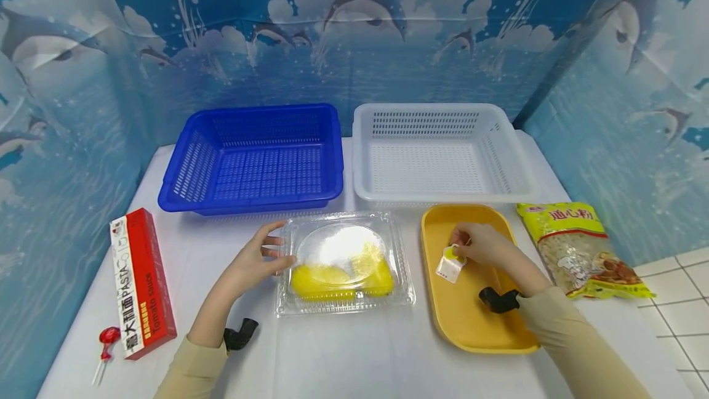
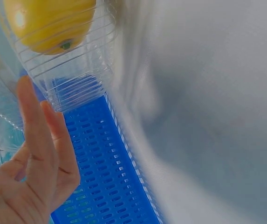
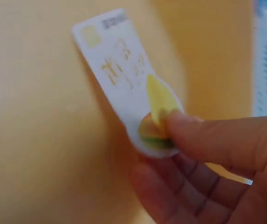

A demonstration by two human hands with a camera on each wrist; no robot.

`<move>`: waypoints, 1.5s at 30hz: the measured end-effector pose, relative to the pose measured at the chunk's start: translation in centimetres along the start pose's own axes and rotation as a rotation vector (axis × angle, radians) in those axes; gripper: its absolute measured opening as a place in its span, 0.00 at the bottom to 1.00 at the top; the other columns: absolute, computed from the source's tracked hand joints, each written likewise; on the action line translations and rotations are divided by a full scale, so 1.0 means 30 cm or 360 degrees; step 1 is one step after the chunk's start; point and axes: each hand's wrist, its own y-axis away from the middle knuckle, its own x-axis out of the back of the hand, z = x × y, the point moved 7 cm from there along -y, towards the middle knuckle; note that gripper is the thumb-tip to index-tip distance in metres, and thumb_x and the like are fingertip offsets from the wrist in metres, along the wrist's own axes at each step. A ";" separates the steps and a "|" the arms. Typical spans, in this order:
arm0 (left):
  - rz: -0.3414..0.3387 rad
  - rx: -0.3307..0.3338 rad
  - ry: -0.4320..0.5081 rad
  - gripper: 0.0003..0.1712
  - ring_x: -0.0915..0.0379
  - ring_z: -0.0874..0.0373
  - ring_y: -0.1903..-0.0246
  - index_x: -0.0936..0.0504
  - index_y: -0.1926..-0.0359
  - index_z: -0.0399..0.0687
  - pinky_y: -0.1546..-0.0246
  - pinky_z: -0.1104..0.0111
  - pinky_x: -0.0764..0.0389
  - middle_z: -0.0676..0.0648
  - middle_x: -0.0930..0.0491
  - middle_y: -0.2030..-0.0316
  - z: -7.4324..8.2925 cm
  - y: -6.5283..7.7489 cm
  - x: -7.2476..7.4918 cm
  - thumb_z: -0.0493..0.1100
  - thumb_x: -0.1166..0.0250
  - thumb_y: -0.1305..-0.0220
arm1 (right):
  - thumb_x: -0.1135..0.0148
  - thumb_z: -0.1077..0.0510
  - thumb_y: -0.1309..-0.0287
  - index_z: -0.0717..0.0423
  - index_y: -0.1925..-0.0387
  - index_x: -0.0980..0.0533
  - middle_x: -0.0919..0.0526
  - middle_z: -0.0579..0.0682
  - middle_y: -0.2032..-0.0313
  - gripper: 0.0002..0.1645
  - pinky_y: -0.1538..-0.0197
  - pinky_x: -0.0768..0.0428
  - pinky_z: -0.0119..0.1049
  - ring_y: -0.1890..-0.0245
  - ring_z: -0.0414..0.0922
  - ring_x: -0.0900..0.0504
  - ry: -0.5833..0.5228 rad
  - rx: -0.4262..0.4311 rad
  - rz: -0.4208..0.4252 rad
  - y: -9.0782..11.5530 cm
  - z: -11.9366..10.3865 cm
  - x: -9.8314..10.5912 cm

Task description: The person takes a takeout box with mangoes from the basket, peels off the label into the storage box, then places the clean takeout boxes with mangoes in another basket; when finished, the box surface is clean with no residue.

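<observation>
A clear plastic clamshell box (image 1: 344, 308) with yellow fruit (image 1: 321, 281) inside stands mid-table, its lid down. At the box's left side is my left hand (image 1: 256, 261), thumb and fingers spread apart at the edge; in the left wrist view the fingers are beside the clear wall, and contact is hard to tell. My right hand (image 1: 483, 244) pinches a small white card (image 3: 112, 60) between thumb and fingers. A yellow shape and a fruit picture show at its rounded end. This hand is over a yellow-orange tray (image 1: 451, 319).
Behind are a blue basket (image 1: 266, 205) and a white basket (image 1: 437, 196). On the left lie a red pasta box (image 1: 145, 285) and a red lollipop (image 1: 109, 335). A bag of pasta (image 1: 581, 251) lies right of the tray.
</observation>
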 end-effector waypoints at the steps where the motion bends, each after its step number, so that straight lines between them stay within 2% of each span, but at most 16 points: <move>1: 0.0001 0.0002 0.0001 0.47 0.32 0.36 0.41 0.47 0.24 0.50 0.57 0.58 0.14 0.31 0.36 0.36 -0.002 0.001 0.000 0.44 0.31 0.38 | 0.36 0.67 0.45 0.59 0.68 0.25 0.25 0.48 0.74 0.05 0.73 0.28 0.30 0.76 0.41 0.28 0.0072 0.0010 0.0015 -0.006 -0.005 -0.007; 6: 0.0006 0.0003 -0.0003 0.47 0.32 0.36 0.42 0.47 0.24 0.50 0.57 0.58 0.14 0.31 0.35 0.37 -0.006 -0.002 -0.002 0.45 0.31 0.38 | 0.34 0.68 0.49 0.57 0.72 0.26 0.27 0.47 0.76 0.08 0.69 0.32 0.32 0.74 0.43 0.29 0.0261 -0.0016 0.0081 -0.023 -0.011 -0.025; 13: 0.0006 -0.0007 0.0011 0.47 0.31 0.37 0.43 0.47 0.24 0.50 0.58 0.58 0.14 0.31 0.35 0.37 -0.003 -0.002 0.002 0.45 0.31 0.38 | 0.32 0.65 0.47 0.56 0.70 0.27 0.28 0.49 0.75 0.10 0.67 0.32 0.35 0.72 0.46 0.28 0.0302 -0.0177 0.0087 -0.033 0.006 -0.030; 16: 0.0009 -0.0009 0.0018 0.47 0.31 0.37 0.43 0.47 0.24 0.49 0.58 0.58 0.14 0.31 0.35 0.37 -0.003 -0.002 0.003 0.44 0.30 0.38 | 0.32 0.65 0.48 0.57 0.70 0.27 0.27 0.50 0.74 0.10 0.67 0.31 0.35 0.72 0.46 0.28 0.0271 -0.0151 0.0088 -0.031 0.002 -0.024; 19: 0.0003 -0.0011 0.0019 0.47 0.31 0.37 0.43 0.47 0.24 0.49 0.58 0.58 0.14 0.31 0.35 0.37 -0.006 -0.001 0.001 0.45 0.30 0.38 | 0.31 0.64 0.47 0.59 0.70 0.26 0.24 0.50 0.74 0.09 0.67 0.29 0.34 0.71 0.45 0.27 0.0198 -0.0067 0.0108 -0.015 -0.011 0.002; 23: 0.0001 -0.0015 0.0015 0.47 0.31 0.37 0.43 0.47 0.24 0.50 0.58 0.59 0.14 0.31 0.35 0.37 -0.007 -0.002 0.001 0.45 0.30 0.38 | 0.32 0.62 0.43 0.62 0.66 0.23 0.20 0.52 0.70 0.08 0.65 0.24 0.35 0.69 0.45 0.24 0.0106 0.0041 0.0201 0.016 -0.038 0.085; 29: 0.0010 -0.0016 0.0006 0.47 0.31 0.38 0.43 0.46 0.24 0.51 0.59 0.60 0.14 0.31 0.35 0.37 -0.008 -0.003 0.005 0.45 0.31 0.38 | 0.36 0.54 0.35 0.61 0.56 0.23 0.18 0.58 0.62 0.14 0.65 0.22 0.34 0.63 0.51 0.22 0.0079 -0.0042 0.0437 0.066 -0.046 0.279; 31: 0.0012 -0.0019 0.0005 0.47 0.31 0.38 0.43 0.46 0.24 0.51 0.59 0.60 0.14 0.31 0.35 0.37 -0.008 -0.002 0.005 0.45 0.31 0.38 | 0.39 0.52 0.33 0.60 0.54 0.23 0.17 0.60 0.60 0.16 0.66 0.23 0.30 0.62 0.50 0.22 0.0074 -0.0074 0.0546 0.076 -0.026 0.344; 34: 0.0011 -0.0030 0.0006 0.47 0.31 0.37 0.43 0.46 0.24 0.51 0.59 0.60 0.14 0.31 0.35 0.37 -0.008 -0.002 0.003 0.45 0.31 0.38 | 0.43 0.48 0.31 0.61 0.50 0.25 0.19 0.61 0.57 0.20 0.72 0.25 0.27 0.65 0.40 0.25 0.0000 -0.0141 0.0707 0.078 0.037 0.422; 37: 0.0009 -0.0031 0.0005 0.47 0.31 0.37 0.42 0.46 0.24 0.51 0.59 0.59 0.14 0.31 0.35 0.37 -0.009 -0.002 0.002 0.45 0.31 0.38 | 0.47 0.45 0.29 0.64 0.46 0.27 0.23 0.64 0.52 0.26 0.72 0.27 0.25 0.62 0.43 0.25 -0.0076 -0.0280 0.0802 0.068 0.117 0.471; 39: 0.0009 -0.0030 0.0005 0.47 0.30 0.37 0.43 0.46 0.24 0.51 0.59 0.59 0.14 0.31 0.35 0.37 -0.010 -0.003 0.002 0.45 0.30 0.38 | 0.50 0.44 0.29 0.65 0.43 0.29 0.25 0.66 0.49 0.29 0.66 0.26 0.29 0.55 0.54 0.26 -0.0113 -0.0368 0.0814 0.059 0.163 0.484; 40: 0.0010 -0.0028 0.0003 0.46 0.30 0.37 0.43 0.46 0.24 0.51 0.59 0.59 0.14 0.31 0.35 0.37 -0.010 -0.003 0.002 0.45 0.30 0.38 | 0.50 0.44 0.29 0.66 0.41 0.30 0.26 0.68 0.46 0.30 0.60 0.24 0.31 0.51 0.59 0.27 -0.0130 -0.0407 0.0804 0.054 0.181 0.486; 41: 0.0010 -0.0026 0.0004 0.47 0.30 0.37 0.43 0.46 0.24 0.51 0.59 0.59 0.13 0.31 0.35 0.37 -0.011 -0.003 0.002 0.45 0.30 0.38 | 0.51 0.44 0.28 0.67 0.40 0.31 0.28 0.70 0.44 0.31 0.56 0.22 0.37 0.47 0.63 0.30 -0.0147 -0.0443 0.0782 0.050 0.197 0.486; 43: 0.0013 -0.0024 0.0003 0.47 0.30 0.37 0.43 0.46 0.24 0.51 0.59 0.59 0.13 0.31 0.35 0.37 -0.010 -0.003 0.002 0.45 0.30 0.38 | 0.53 0.44 0.28 0.68 0.36 0.34 0.32 0.72 0.40 0.34 0.49 0.21 0.52 0.43 0.67 0.33 -0.0178 -0.0498 0.0736 0.040 0.226 0.482; 45: 0.0014 -0.0022 0.0009 0.47 0.30 0.38 0.43 0.46 0.24 0.51 0.59 0.59 0.13 0.31 0.35 0.37 -0.009 -0.002 0.002 0.45 0.30 0.38 | 0.54 0.44 0.28 0.68 0.33 0.37 0.35 0.74 0.38 0.36 0.43 0.25 0.61 0.42 0.68 0.35 -0.0208 -0.0539 0.0689 0.031 0.252 0.476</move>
